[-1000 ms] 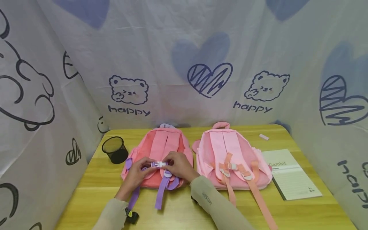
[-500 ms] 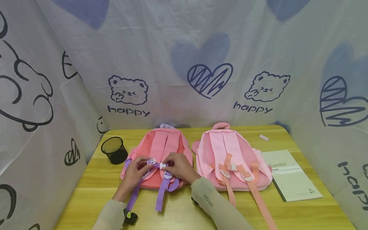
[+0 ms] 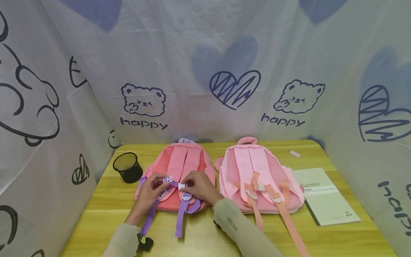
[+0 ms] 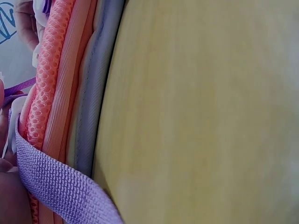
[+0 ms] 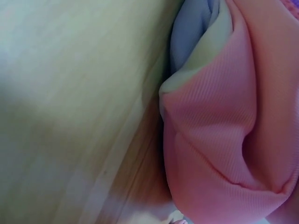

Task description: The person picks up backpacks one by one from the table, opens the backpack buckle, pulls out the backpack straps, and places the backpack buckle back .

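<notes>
A coral-pink backpack (image 3: 169, 156) with purple straps lies back panel up, left of centre. Over its lower part, my left hand (image 3: 148, 190) pinches the white-pronged half of a buckle (image 3: 168, 179). My right hand (image 3: 201, 186) holds the white socket half (image 3: 181, 185) between thumb and fingers. The two halves are apart, with a short gap between them and purple webbing behind. A loose purple strap (image 3: 180, 219) hangs toward the front. In the left wrist view, a purple strap (image 4: 60, 186) crosses the mesh edge; the right wrist view shows the pack's pink side (image 5: 210, 126).
To the right lies a lighter pink backpack (image 3: 229, 167) with orange straps, its chest buckle (image 3: 259, 186) fastened. A notebook (image 3: 332, 205) and a small pale block (image 3: 295, 154) are farther right. A black mesh pen holder (image 3: 132, 175) stands at the left.
A second ago the two buckle halves were together; they have come apart. My left hand has drawn the pronged half slightly left and up, while my right hand stays nearly in place.
</notes>
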The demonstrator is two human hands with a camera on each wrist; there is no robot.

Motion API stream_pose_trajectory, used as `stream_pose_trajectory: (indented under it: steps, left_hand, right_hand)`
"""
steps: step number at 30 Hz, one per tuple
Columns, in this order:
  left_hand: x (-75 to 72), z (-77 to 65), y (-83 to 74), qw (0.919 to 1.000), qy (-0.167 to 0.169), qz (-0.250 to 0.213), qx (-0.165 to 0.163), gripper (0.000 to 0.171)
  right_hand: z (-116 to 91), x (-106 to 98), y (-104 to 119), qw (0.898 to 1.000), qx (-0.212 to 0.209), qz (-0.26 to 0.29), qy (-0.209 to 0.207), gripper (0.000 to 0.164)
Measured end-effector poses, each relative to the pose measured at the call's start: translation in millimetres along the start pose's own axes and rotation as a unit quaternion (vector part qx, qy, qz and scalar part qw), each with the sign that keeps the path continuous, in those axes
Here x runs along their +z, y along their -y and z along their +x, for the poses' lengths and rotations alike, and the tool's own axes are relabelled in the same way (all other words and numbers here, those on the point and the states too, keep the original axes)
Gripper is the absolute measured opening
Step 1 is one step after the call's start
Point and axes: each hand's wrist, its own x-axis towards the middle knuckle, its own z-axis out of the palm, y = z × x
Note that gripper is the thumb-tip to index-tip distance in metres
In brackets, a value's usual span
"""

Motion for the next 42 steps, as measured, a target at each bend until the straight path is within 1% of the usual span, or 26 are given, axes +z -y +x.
stream_pose_trajectory:
  steps: [9,16,22,25,30,33,38,42]
  left_hand:
    - [-2.7,-0.3,3.2,1.0,-0.004,-0.001,-0.002,0.027]
    - [-5.2,-3.0,5.4,0.9999,-0.01,0.0,0.012,0.027]
    - [-7.1,-5.4,5.6,0.9999,-0.01,-0.001,0.004,0.028]
    - [-8.1,-5.3,5.5,0.9999,-0.011,-0.005,-0.003,0.028]
    - [-8.6,-1.9,4.6,0.9998,-0.017,-0.001,-0.007,0.031]
    - [-8.4,0.0,4.1,0.9997,-0.024,0.0,-0.006,0.031]
    - [-7.4,0.6,3.9,0.9993,-0.03,-0.022,-0.001,0.03]
    - [-6.8,-0.5,4.8,0.9985,-0.028,-0.047,0.001,0.031]
  right_hand:
    - [3.0,1.4,0.8,1.0,-0.006,-0.003,0.009,0.023]
    - [3.1,4.5,4.1,1.0,-0.001,0.003,0.017,0.027]
    - [3.3,5.3,5.9,1.0,0.0,0.009,0.02,0.03]
    - [4.1,3.9,7.2,1.0,-0.002,0.013,0.013,0.032]
    - [9.8,1.0,9.2,1.0,-0.016,0.024,-0.012,0.026]
    - [15.5,0.9,10.6,0.999,-0.02,0.025,-0.02,0.025]
    - [22.4,4.5,14.0,1.0,-0.015,0.022,-0.016,0.026]
    - [24.3,8.3,16.8,1.0,-0.004,0.029,0.0,0.028]
